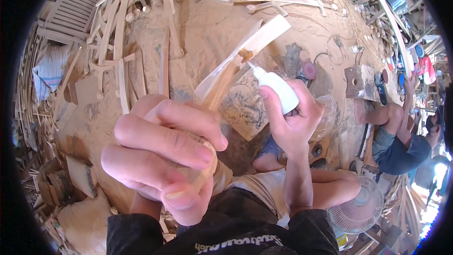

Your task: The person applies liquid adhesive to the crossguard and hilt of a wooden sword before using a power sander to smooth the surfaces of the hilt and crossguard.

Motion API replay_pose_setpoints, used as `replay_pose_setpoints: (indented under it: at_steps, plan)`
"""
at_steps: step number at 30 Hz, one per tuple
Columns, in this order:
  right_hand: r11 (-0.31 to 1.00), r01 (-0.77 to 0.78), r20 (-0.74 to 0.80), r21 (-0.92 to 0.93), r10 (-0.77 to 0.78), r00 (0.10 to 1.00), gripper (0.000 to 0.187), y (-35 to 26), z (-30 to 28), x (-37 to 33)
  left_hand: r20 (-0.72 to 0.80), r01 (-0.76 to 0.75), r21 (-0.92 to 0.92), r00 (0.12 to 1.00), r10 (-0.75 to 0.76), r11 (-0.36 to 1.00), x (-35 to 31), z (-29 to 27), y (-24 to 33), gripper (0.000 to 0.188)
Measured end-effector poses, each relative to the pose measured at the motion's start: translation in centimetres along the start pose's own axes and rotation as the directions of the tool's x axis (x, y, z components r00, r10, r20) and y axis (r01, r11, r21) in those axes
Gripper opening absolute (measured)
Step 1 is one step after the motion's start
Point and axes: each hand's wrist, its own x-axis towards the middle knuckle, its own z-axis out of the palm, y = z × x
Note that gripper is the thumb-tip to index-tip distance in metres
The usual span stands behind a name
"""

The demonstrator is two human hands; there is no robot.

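Left grip curls around wood, right grip tilts white bottle.

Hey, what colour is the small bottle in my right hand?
The bottle is white, nozzle included; the head view shows it.

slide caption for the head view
Left hand holds a long pale wooden piece; right hand points a white plastic bottle at it.

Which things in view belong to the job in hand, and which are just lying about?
In hand:
- knob-ended wooden piece, in the left hand
- white squeeze bottle, in the right hand, nozzle toward the brown patch

Apparently lying about:
- slatted wooden panel
- caged fan
- striped sack
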Motion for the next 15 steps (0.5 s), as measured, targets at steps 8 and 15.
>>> replay_pose_setpoints:
  at_steps: [8, 15]
  plan:
    - [0.902, -0.294, -0.077, 0.316, 0.333, 0.94, 0.024, 6.2, 0.1, -2.6, -0.024, 0.069, 0.048, 0.997, -0.067, 0.996, -0.1, -0.6, 0.7, 0.021]
    - [0.942, -0.301, 0.1, -0.15, 0.317, 0.943, 0.038, 21.9, 5.7, -10.5, -0.139, 0.075, 0.063, 0.988, -0.066, 0.995, 2.2, -3.3, -0.2, 0.02]
